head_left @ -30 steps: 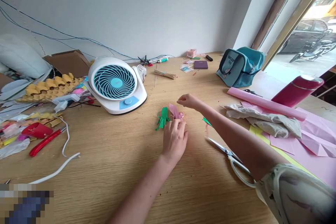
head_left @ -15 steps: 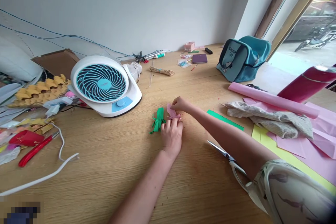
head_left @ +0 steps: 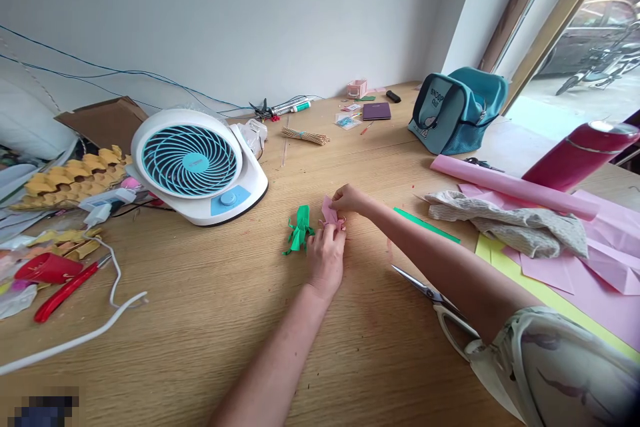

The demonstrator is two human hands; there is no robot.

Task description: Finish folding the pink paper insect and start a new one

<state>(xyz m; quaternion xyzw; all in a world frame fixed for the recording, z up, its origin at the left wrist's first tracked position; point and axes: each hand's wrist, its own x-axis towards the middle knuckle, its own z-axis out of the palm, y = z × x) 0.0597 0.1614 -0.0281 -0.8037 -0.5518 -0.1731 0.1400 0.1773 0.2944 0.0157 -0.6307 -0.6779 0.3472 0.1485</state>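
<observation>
A small pink folded-paper piece lies on the wooden table, with thin twisted strips at its sides. My left hand presses its lower end down with closed fingertips, which hide that part. At its upper right edge, my right hand pinches the paper between thumb and fingers. Just left of my left hand's fingers is a green paper figure with similar thin curled strips. Under my right forearm rest white-handled scissors, blades slightly apart. A green paper strip lies beyond that forearm.
A white fan stands at left, near a red-handled tool and a white cable. Pink paper sheets, a grey cloth and a red bottle are at right. Behind sit a blue bag and bundled sticks.
My right hand and the upper end of the pink paper have shifted slightly right, away from the green figure. My left hand stays pressed on the lower end. The view has turned slightly.
</observation>
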